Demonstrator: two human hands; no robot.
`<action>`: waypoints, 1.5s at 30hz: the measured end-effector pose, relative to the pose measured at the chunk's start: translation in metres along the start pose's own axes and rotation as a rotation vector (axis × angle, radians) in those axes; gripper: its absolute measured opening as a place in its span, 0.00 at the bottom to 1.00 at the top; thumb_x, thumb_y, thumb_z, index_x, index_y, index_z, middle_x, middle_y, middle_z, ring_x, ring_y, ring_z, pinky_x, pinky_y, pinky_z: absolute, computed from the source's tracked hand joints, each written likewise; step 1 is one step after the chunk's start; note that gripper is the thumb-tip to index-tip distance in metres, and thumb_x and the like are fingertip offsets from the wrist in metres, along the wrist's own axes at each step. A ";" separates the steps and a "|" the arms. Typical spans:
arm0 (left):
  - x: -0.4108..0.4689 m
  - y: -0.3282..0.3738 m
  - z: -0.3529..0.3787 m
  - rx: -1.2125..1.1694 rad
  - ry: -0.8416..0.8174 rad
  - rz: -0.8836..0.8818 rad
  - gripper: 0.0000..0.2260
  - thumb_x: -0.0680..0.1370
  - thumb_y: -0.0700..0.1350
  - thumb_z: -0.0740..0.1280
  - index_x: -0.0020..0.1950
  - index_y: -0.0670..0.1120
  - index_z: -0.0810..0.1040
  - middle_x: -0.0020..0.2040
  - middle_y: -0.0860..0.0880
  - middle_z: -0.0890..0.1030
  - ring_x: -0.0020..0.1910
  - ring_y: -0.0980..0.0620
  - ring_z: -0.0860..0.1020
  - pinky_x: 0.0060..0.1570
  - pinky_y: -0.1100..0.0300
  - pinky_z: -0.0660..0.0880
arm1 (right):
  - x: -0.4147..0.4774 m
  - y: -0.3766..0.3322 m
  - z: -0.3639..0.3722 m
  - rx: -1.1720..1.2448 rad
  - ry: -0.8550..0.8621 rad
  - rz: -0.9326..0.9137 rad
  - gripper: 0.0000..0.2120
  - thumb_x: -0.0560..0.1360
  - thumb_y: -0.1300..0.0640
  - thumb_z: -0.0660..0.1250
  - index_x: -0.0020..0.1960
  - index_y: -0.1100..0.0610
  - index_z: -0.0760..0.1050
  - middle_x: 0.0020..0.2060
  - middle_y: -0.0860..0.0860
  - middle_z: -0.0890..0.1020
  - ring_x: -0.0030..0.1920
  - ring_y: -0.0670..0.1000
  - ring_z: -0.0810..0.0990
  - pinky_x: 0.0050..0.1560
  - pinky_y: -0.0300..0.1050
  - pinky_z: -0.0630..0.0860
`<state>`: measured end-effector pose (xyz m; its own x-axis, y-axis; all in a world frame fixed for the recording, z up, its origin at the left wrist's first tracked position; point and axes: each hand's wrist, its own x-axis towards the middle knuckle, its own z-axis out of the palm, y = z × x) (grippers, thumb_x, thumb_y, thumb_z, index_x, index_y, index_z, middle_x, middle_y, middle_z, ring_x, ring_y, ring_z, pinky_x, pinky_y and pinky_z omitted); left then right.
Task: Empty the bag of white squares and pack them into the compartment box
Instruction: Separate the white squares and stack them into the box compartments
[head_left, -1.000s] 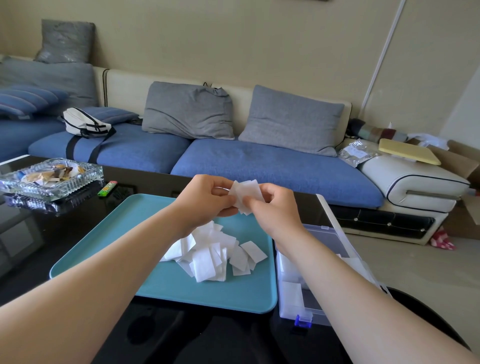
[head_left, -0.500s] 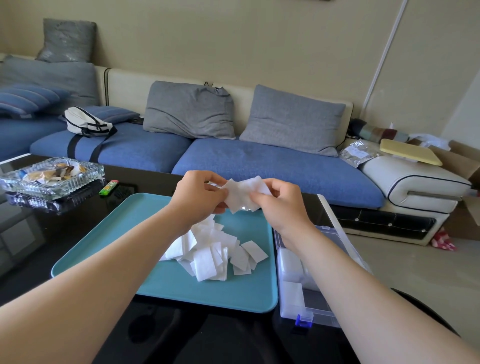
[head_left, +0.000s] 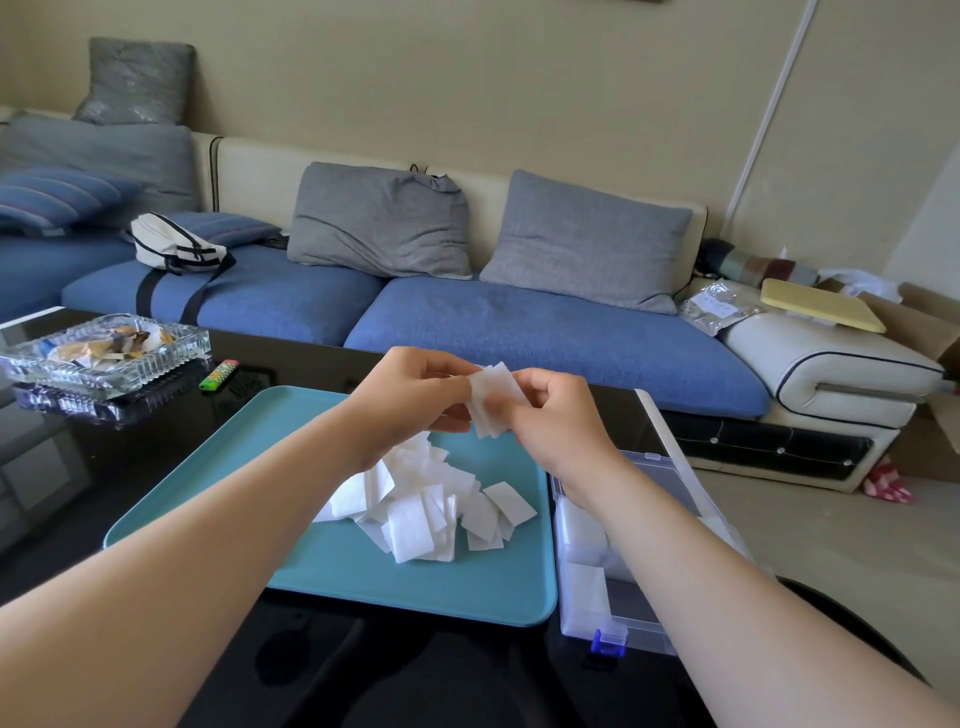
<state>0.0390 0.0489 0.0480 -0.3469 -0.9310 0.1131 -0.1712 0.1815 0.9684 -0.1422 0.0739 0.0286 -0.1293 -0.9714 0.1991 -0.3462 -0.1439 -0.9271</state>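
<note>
Squares (head_left: 491, 399), a small white stack, are pinched between your left hand (head_left: 410, 402) and right hand (head_left: 558, 423) above the teal tray (head_left: 218, 478). The loose pile (head_left: 423, 501) lies on the tray at 6 o'clock from them; the compartment box (head_left: 647, 636) stands just beside the tray at 3 o'clock.

Left hand (head_left: 410, 395) and right hand (head_left: 556, 421) pinch a small stack of white squares (head_left: 491, 400) between them, above the teal tray (head_left: 208, 478). Loose pile (head_left: 421, 499) on the tray, 6 o'clock of the hands. Compartment box (head_left: 613, 587) just beside the tray at 3 o'clock. Glass ashtray (head_left: 104, 353) at 10 o'clock.
</note>
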 end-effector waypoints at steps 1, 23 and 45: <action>-0.001 0.001 0.000 -0.025 -0.018 0.009 0.08 0.79 0.40 0.73 0.58 0.44 0.87 0.51 0.43 0.88 0.52 0.47 0.87 0.55 0.54 0.83 | 0.000 0.000 0.000 0.018 0.002 0.007 0.06 0.75 0.51 0.79 0.50 0.49 0.85 0.43 0.47 0.89 0.45 0.50 0.87 0.46 0.47 0.82; -0.006 0.007 0.004 -0.381 -0.211 -0.335 0.11 0.84 0.37 0.62 0.64 0.40 0.79 0.54 0.38 0.86 0.52 0.43 0.86 0.52 0.47 0.84 | -0.013 -0.008 0.007 -0.334 -0.190 -0.308 0.38 0.64 0.51 0.86 0.71 0.42 0.75 0.58 0.36 0.73 0.61 0.42 0.75 0.55 0.30 0.72; 0.000 0.002 0.010 -0.217 -0.121 -0.251 0.11 0.85 0.47 0.66 0.54 0.40 0.81 0.45 0.41 0.73 0.40 0.49 0.73 0.46 0.52 0.78 | -0.014 -0.015 0.002 -0.213 -0.156 -0.261 0.19 0.71 0.53 0.74 0.62 0.47 0.82 0.53 0.41 0.85 0.55 0.42 0.82 0.59 0.38 0.78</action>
<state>0.0298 0.0522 0.0477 -0.4277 -0.8915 -0.1494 -0.0699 -0.1321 0.9888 -0.1331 0.0891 0.0386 0.1265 -0.9267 0.3538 -0.5362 -0.3640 -0.7616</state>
